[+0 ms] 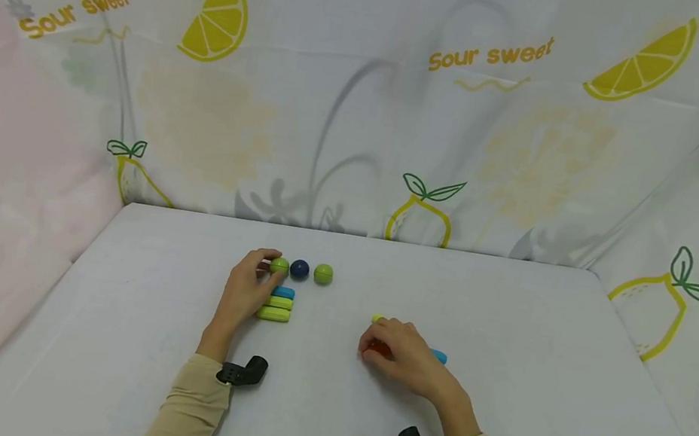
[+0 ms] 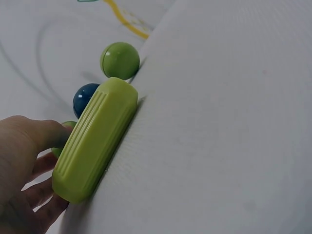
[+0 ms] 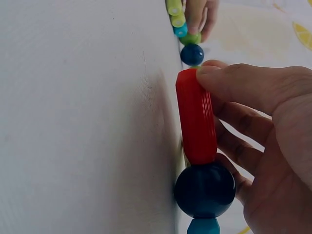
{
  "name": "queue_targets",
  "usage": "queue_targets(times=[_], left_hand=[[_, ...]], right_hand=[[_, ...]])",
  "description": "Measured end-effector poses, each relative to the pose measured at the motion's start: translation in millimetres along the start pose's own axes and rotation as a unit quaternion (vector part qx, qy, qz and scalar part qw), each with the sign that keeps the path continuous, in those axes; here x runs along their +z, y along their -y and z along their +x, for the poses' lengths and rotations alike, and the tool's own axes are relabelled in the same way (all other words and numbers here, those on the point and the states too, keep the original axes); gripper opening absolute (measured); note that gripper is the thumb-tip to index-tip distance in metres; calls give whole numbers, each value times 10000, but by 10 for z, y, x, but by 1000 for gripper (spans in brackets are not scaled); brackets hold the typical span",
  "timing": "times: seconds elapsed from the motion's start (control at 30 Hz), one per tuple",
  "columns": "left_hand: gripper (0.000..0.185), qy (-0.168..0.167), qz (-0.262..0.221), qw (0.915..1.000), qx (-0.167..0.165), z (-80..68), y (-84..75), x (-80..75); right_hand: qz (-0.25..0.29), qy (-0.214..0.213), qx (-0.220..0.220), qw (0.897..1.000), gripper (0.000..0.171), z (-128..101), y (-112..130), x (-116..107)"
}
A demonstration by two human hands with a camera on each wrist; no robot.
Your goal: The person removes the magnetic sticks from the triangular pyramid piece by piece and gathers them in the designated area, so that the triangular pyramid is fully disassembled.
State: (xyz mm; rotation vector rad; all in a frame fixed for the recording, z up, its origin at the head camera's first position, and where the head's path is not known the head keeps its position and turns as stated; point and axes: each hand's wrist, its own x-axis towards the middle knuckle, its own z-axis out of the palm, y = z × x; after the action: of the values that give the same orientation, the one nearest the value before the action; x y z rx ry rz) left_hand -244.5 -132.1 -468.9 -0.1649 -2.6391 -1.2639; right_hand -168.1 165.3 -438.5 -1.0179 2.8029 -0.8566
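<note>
My left hand (image 1: 244, 291) is at a row of balls, its thumb and fingers around the green ball (image 1: 279, 266) at the left end. Beside it in the row are a dark blue ball (image 1: 299, 269) and another green ball (image 1: 323, 273). Just below lie a blue stick (image 1: 285, 292) and two lime-green sticks (image 1: 275, 314), stacked side by side. My right hand (image 1: 406, 357) pinches the near end of a red grooved stick (image 3: 195, 117). Against the stick's other end sits a dark blue ball (image 3: 204, 190), followed by a light blue piece (image 3: 204, 226).
A yellow-green piece (image 1: 377, 318) peeks out behind my right hand, mostly hidden. The white table (image 1: 319, 411) ends at a hanging cloth (image 1: 378, 123) printed with lemons. Each wrist wears a black camera mount (image 1: 243, 371).
</note>
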Motion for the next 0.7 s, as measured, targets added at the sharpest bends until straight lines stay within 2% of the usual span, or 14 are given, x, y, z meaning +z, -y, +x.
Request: queue_targets(times=[0.5, 0.63, 0.7], left_hand=[[37, 66, 18, 9997, -223, 7, -19, -2], [38, 71, 45, 9998, -162, 8, -29, -12], [38, -81, 187, 9998, -59, 4, -53, -22]], right_hand=[[27, -1, -99, 9999, 8, -1, -2, 30], [62, -22, -108, 9999, 8, 0, 9, 29], [80, -7, -115, 9999, 7, 3, 15, 28]])
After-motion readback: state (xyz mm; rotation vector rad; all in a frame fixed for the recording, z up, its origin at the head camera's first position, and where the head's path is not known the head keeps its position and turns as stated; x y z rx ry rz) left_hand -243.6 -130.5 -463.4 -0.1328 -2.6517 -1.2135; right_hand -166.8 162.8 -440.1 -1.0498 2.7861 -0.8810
